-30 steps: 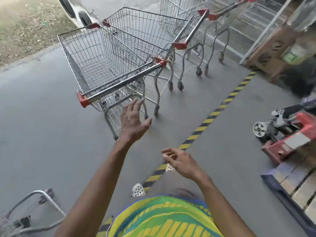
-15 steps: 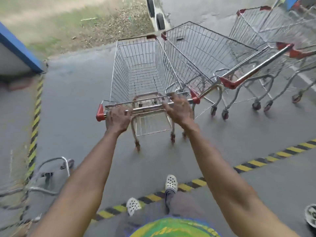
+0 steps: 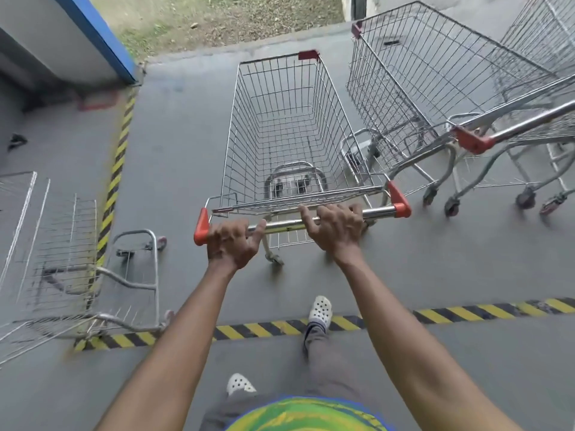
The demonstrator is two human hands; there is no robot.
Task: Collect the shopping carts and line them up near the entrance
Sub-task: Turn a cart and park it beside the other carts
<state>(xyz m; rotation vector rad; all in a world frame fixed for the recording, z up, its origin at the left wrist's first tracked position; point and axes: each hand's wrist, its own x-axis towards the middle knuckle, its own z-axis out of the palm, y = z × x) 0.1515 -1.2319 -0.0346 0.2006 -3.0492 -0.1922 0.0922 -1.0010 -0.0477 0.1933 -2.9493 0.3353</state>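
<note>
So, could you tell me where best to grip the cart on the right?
By its steel handle bar, inboard of the red end cap, coming from behind: it spans the rear, nearest the person, while the basket is thin wire.

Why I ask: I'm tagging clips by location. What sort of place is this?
Likely a paved forecourt outside a store: wire shopping carts stand on concrete, yellow-black hazard stripes mark the ground, and grass lies beyond.
</note>
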